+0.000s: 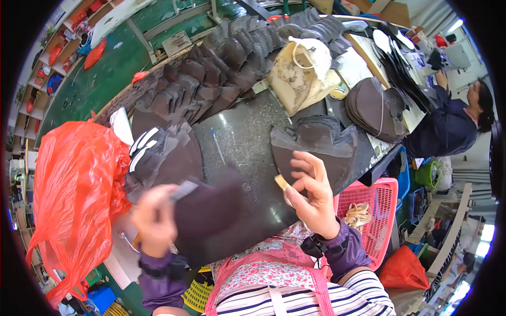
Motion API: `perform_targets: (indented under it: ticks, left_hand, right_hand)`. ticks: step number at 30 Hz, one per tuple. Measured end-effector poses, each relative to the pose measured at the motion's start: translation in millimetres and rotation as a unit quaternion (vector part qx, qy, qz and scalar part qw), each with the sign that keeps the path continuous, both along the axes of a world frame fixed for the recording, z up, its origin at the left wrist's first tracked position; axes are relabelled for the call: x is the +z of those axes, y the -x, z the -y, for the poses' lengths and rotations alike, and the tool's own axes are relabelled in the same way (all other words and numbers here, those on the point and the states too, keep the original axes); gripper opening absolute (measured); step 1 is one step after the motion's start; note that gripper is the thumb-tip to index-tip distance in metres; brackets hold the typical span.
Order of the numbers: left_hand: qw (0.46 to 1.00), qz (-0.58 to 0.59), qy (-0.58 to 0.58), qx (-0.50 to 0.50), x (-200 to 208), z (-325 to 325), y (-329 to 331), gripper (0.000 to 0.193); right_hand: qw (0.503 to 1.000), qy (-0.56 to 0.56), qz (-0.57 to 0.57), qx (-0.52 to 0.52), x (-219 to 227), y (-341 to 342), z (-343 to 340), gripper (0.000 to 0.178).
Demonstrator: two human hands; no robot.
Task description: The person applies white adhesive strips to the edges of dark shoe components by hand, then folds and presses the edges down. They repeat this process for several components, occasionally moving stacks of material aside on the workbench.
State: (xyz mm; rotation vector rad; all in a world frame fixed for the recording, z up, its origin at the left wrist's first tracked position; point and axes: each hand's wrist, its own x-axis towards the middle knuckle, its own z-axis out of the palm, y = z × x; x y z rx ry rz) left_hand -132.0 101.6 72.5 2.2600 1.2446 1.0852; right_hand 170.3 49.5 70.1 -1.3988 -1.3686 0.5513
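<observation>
Pink plastic basket (381, 213) held beige strips (358, 215). Right hand (314, 198) pinched tan block (281, 182); left hand (155, 217) gripped blurred dark panel (213, 206).

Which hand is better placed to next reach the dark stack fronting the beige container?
Likely the right hand, nearer that stack though pinching a tan piece; the left hand, farther, holds a blurred dark piece.

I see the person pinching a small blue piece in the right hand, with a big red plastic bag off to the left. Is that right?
Not quite: in the head view, the small piece in the right hand is tan, not blue. The big red plastic bag is off to the left.
</observation>
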Motion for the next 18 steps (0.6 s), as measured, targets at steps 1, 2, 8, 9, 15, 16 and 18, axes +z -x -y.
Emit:
perform_targets:
  ticks: [1,2,8,9,15,16,18]
  left_hand:
    - [0.996,-0.051,-0.006,0.077,3.7,-10.7,12.3,0.033]
    - [0.996,-0.048,-0.008,0.068,4.7,-15.4,4.5,0.033]
    - [0.983,0.067,0.119,-0.121,9.0,9.7,-112.5,0.032]
    - [0.942,0.144,0.230,-0.199,9.3,14.7,-130.3,0.034]
    - [0.962,0.115,0.091,-0.231,-19.5,8.2,-204.1,0.036]
    - [0.965,0.104,0.014,-0.241,-22.3,1.7,-214.8,0.037]
    - [0.974,0.091,-0.005,-0.206,-21.0,-24.2,-248.1,0.038]
  right_hand:
    - [0.997,-0.025,0.038,0.055,9.7,-12.4,-1.5,0.016]
    - [0.990,-0.047,0.077,0.105,16.7,-24.9,-1.5,0.017]
    - [0.892,-0.013,-0.271,0.362,3.2,-47.0,6.7,0.015]
    - [0.903,0.079,-0.237,0.351,10.8,-50.7,8.0,0.013]
    - [0.959,0.204,-0.060,0.188,20.1,-96.7,21.7,0.012]
    - [0.961,0.202,-0.059,0.182,19.3,-105.2,25.2,0.012]
    - [0.985,0.161,0.016,0.069,20.7,-127.7,24.1,0.012]
